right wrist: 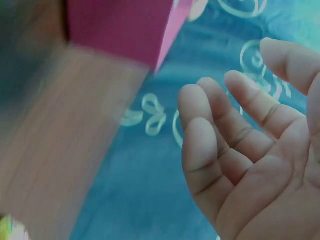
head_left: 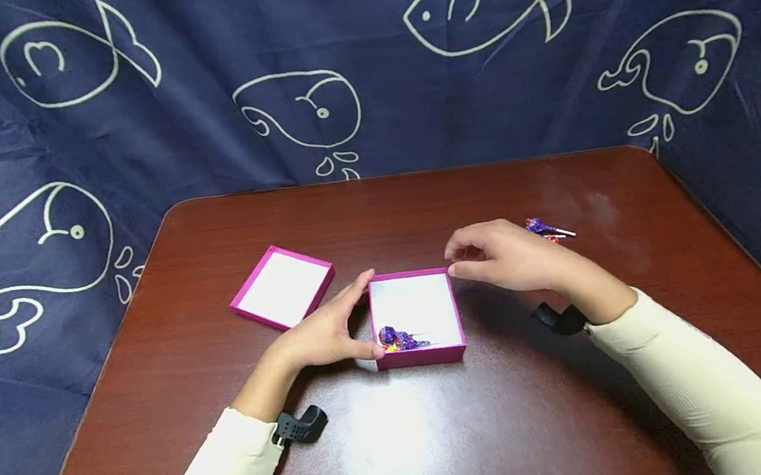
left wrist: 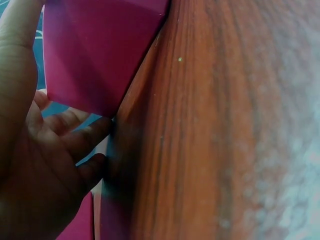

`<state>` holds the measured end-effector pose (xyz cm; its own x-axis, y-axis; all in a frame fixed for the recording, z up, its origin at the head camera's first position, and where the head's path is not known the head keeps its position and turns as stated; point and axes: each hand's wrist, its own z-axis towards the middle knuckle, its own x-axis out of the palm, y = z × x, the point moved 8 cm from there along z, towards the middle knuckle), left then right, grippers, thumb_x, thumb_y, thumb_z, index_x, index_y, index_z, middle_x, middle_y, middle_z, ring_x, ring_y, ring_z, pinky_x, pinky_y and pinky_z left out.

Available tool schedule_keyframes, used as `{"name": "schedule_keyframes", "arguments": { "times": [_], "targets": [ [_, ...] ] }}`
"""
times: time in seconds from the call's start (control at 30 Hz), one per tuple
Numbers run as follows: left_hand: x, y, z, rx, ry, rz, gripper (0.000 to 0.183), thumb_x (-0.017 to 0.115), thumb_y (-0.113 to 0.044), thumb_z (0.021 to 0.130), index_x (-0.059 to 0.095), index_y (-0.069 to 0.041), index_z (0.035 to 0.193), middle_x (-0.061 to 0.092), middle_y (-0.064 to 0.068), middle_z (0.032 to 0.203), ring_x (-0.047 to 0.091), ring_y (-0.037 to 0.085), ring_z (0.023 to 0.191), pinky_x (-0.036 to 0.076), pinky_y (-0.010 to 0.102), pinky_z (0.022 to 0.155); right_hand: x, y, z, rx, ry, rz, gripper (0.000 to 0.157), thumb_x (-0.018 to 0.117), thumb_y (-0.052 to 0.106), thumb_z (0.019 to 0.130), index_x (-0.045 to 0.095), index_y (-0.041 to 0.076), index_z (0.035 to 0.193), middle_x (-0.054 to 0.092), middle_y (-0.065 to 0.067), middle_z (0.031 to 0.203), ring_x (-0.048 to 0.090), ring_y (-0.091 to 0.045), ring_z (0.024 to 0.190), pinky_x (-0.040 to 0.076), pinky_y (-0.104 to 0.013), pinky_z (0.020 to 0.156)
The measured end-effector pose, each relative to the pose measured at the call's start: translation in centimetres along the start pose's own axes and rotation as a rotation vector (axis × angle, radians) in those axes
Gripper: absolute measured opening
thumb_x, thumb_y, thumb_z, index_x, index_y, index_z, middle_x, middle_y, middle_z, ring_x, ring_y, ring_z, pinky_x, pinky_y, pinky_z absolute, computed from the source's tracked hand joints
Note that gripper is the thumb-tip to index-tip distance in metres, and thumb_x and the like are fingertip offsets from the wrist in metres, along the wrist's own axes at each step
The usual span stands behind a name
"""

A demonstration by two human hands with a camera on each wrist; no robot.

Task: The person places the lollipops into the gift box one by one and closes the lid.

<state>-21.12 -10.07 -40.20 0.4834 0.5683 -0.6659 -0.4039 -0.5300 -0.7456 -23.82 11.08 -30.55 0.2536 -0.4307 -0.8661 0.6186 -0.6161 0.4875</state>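
Note:
A magenta box [head_left: 421,358] with a white inside stands on the table, its top uncovered. Several lollipops [head_left: 403,339] in purple and red wrappers lie in its front left corner. My left hand [head_left: 324,331] holds the box's left side, thumb at the front corner and index finger at the back one. In the left wrist view the box's outer wall [left wrist: 100,50] rises beside the fingers. My right hand [head_left: 507,257] hovers just right of the box's back right corner. Its fingers [right wrist: 200,150] are loosely bent with nothing between them.
A matching magenta lid [head_left: 280,289], white side up, lies left of the box. Beyond my right hand, a few more lollipops [head_left: 540,226] lie on the brown table [head_left: 378,214], partly hidden by the wrist. A blue curtain [head_left: 355,27] with fish drawings hangs behind.

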Motion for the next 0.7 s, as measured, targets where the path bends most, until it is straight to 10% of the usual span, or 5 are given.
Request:
{"name": "schedule_keyframes", "arguments": {
  "times": [0.3,0.7],
  "targets": [
    [-0.2,0.1,-0.1,0.001,0.007,-0.007,0.117,0.087,-0.039,0.076,0.01,-0.009,0.16,0.017,0.013,0.163,0.019,0.023,0.148,0.02,0.046,0.118,-2.9,-4.4,-3.6,0.128,-0.098,-0.077,0.011,0.072,0.015,0.091,0.07,0.01,0.101,0.067,0.003,0.089,0.059,-0.013,0.079,0.049,-0.036,0.072],
    [0.0,-0.1,0.0,0.002,0.009,0.0,0.117,0.087,-0.036,0.076,0.011,-0.008,0.16,0.018,0.014,0.163,0.019,0.024,0.147,0.019,0.044,0.118,-1.7,-7.8,-7.4,0.062,-0.042,-0.232,0.023,0.078,0.006,0.084,0.07,0.003,0.104,0.068,-0.009,0.1,0.063,-0.025,0.093,0.049,-0.048,0.08]
  ]
}}
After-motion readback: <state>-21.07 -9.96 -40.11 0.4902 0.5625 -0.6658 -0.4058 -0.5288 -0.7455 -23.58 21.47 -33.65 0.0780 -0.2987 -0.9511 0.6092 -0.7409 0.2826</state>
